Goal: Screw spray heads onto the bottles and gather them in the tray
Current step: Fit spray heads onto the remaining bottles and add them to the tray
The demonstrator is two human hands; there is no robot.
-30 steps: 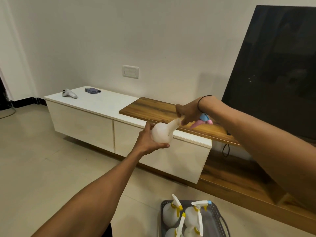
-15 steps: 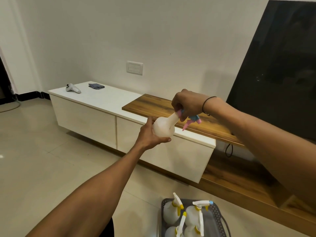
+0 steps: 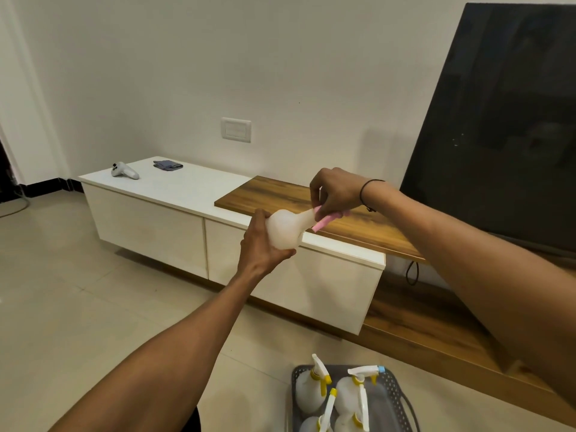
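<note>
A round translucent white bottle (image 3: 285, 227) is held out in front of me, tilted with its neck pointing up and right. My left hand (image 3: 260, 247) grips its round body from below. My right hand (image 3: 333, 194) closes over the pink spray head (image 3: 325, 222) at the bottle's neck; only the pink trigger shows under the fingers. On the floor at the bottom stands a grey perforated tray (image 3: 394, 388) holding several white bottles with spray heads (image 3: 311, 391), yellow collars on them.
A low white cabinet (image 3: 187, 194) with a wooden top section (image 3: 280, 194) runs along the wall behind my hands. A white controller (image 3: 124, 170) and a folded grey cloth (image 3: 167, 165) lie on it. A large dark screen (image 3: 505, 126) leans at the right.
My right hand has turned on the spray head, so its blue tip is hidden and only the pink trigger shows. The view has tilted slightly; the left hand keeps the bottle in place.
</note>
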